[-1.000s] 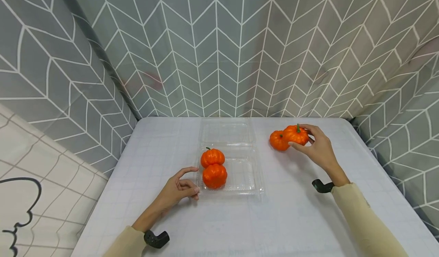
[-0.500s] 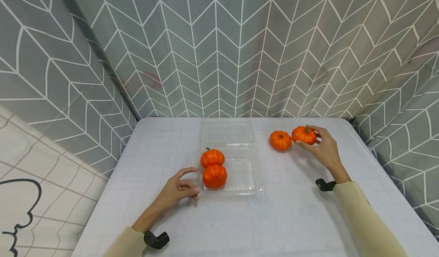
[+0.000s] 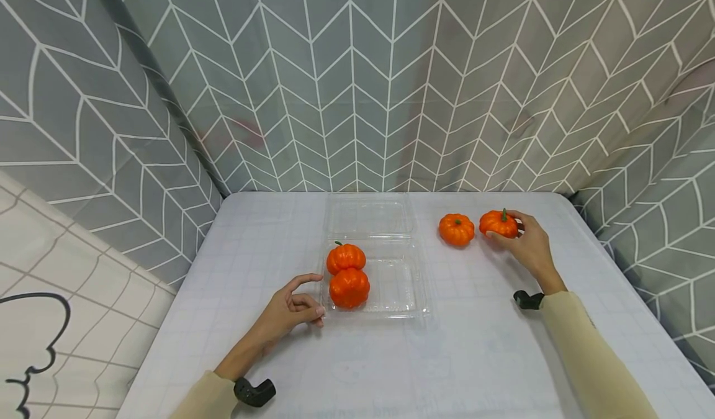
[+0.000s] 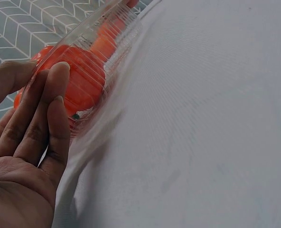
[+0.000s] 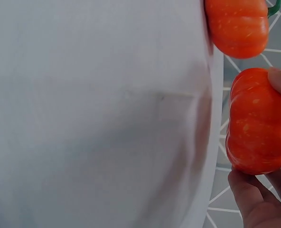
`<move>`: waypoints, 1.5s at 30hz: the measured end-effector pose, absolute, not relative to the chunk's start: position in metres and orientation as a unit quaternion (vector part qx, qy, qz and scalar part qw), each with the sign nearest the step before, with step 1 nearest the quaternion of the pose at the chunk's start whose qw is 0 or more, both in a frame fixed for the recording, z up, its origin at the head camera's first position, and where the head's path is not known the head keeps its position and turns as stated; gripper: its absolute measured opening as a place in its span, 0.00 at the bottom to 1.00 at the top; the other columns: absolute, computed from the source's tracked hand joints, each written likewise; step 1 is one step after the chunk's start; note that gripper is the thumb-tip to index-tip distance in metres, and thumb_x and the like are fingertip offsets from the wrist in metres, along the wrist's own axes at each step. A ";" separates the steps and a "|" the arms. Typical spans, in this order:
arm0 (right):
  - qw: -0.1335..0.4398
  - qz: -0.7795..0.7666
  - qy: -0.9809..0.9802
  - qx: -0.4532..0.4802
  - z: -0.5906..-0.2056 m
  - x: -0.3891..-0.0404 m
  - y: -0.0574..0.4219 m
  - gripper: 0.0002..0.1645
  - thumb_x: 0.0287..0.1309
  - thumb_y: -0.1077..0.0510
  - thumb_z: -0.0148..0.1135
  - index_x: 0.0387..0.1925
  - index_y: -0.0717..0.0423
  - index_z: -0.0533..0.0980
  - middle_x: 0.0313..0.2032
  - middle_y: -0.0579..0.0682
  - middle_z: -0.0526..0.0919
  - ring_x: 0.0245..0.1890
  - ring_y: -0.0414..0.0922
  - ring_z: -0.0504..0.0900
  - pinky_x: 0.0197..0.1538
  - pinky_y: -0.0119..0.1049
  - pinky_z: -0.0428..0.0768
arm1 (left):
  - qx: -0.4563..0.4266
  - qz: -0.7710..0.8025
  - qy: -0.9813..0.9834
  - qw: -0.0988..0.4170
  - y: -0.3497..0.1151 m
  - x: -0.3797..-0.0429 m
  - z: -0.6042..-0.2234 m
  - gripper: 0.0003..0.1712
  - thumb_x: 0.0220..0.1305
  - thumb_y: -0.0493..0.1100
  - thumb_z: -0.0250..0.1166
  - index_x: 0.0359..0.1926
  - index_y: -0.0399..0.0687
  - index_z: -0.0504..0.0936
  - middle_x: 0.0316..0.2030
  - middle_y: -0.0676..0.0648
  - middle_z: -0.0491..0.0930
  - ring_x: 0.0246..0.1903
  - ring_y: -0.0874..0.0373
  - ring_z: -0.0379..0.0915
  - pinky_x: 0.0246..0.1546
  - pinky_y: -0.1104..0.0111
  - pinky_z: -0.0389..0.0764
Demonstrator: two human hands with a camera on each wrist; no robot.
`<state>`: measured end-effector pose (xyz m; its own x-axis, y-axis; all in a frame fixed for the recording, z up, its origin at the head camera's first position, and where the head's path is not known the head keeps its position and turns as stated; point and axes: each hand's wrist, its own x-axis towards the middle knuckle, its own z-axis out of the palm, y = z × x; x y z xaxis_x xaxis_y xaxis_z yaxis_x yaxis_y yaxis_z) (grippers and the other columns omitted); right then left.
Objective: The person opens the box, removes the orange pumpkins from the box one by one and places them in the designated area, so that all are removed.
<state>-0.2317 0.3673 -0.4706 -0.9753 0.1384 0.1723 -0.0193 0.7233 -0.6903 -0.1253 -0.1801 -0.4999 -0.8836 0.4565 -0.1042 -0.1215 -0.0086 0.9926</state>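
Note:
My right hand (image 3: 527, 242) grips a small orange pumpkin (image 3: 496, 222) with a green stem, thumb on one side and fingers on the other, close over the table at the back right. Just left of it sits another orange pumpkin (image 3: 456, 229), apart from the held one. A clear plastic clamshell container (image 3: 393, 285) lies open in the middle, its lid (image 3: 368, 215) folded back. Two more pumpkins sit along its left side, a rear pumpkin (image 3: 346, 257) and a front pumpkin (image 3: 349, 288). My left hand (image 3: 290, 304) pinches the container's left rim, fingertips (image 4: 60, 71) against the ribbed wall.
A white cloth covers the table (image 3: 357, 363). Behind it hangs a grey curtain (image 3: 357, 96) with white chevron lines, and similar fabric lines both sides. The container's right half shows its bare clear floor.
My right hand has carried its pumpkin to the right, away from the neighbouring one, and then slightly lower. The left hand and container have stayed put.

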 end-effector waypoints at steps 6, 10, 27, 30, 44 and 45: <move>0.089 0.366 -0.925 -0.046 -0.474 -0.234 0.368 0.48 0.60 0.43 0.74 0.71 0.65 0.65 0.69 0.72 0.65 0.63 0.69 0.68 0.63 0.65 0.72 | 0.123 0.701 0.671 0.209 -0.180 -0.125 -0.501 0.41 0.67 0.37 0.72 0.75 0.49 0.61 0.40 0.26 0.83 0.34 0.45 0.87 0.49 0.56 0.85; 0.078 0.360 -0.929 -0.049 -0.477 -0.235 0.367 0.49 0.61 0.43 0.73 0.72 0.66 0.64 0.68 0.73 0.64 0.63 0.70 0.68 0.63 0.66 0.71 | 0.121 0.699 0.673 0.210 -0.180 -0.125 -0.501 0.42 0.67 0.38 0.72 0.75 0.49 0.61 0.40 0.24 0.82 0.34 0.45 0.87 0.49 0.56 0.85; 0.049 0.355 -0.932 -0.049 -0.477 -0.235 0.366 0.51 0.64 0.41 0.70 0.74 0.67 0.59 0.69 0.75 0.62 0.64 0.72 0.65 0.65 0.68 0.68 | 0.119 0.689 0.684 0.206 -0.180 -0.124 -0.500 0.41 0.66 0.38 0.72 0.75 0.48 0.62 0.40 0.28 0.84 0.34 0.46 0.87 0.49 0.58 0.85; 0.036 0.356 -0.932 -0.054 -0.475 -0.235 0.366 0.53 0.65 0.40 0.69 0.75 0.67 0.58 0.69 0.76 0.61 0.65 0.73 0.63 0.65 0.70 0.66 | 0.119 0.689 0.685 0.206 -0.180 -0.124 -0.499 0.41 0.66 0.39 0.72 0.75 0.48 0.62 0.40 0.26 0.83 0.34 0.46 0.87 0.49 0.58 0.85; 0.064 0.370 -0.926 -0.036 -0.447 -0.225 0.352 0.49 0.65 0.37 0.68 0.76 0.60 0.62 0.72 0.73 0.60 0.67 0.74 0.64 0.65 0.69 0.68 | 0.122 0.694 0.679 0.206 -0.181 -0.125 -0.501 0.41 0.66 0.38 0.72 0.75 0.47 0.62 0.40 0.28 0.84 0.35 0.45 0.87 0.49 0.57 0.85; 0.065 0.370 -0.926 -0.033 -0.445 -0.224 0.349 0.49 0.65 0.37 0.68 0.76 0.60 0.62 0.72 0.73 0.60 0.67 0.74 0.64 0.65 0.68 0.68 | 0.121 0.694 0.679 0.206 -0.181 -0.125 -0.501 0.41 0.67 0.38 0.72 0.75 0.47 0.61 0.40 0.28 0.84 0.35 0.44 0.87 0.49 0.57 0.85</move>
